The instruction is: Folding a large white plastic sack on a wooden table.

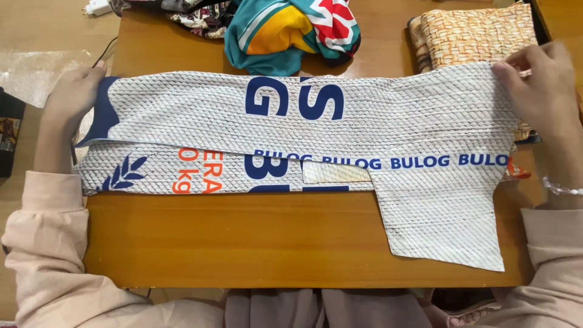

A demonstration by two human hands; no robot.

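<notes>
Nearest the camera, pale pink sleeves (45, 243) frame the near edge of a wooden table (243, 249), and a fold of similar cloth along the bottom border is cut off by the frame. On the table lies a white woven sack (376, 121) with blue and orange print, folded over itself into a long band; one flap hangs toward the near edge on the right, and the lower layer's print is partly covered by the upper fold. The left hand (70, 100) rests flat at the sack's left end, fingers together; its fingertips are hidden behind the blue edge, so the grip there cannot be told. The right hand (543, 82) pinches the sack's far right corner between thumb and curled fingers. Farther back sit a folded orange patterned cloth (473, 33), partly under that hand, a crumpled teal, yellow and red garment (285, 30), and dark patterned fabric (194, 15) cut off at the top
</notes>
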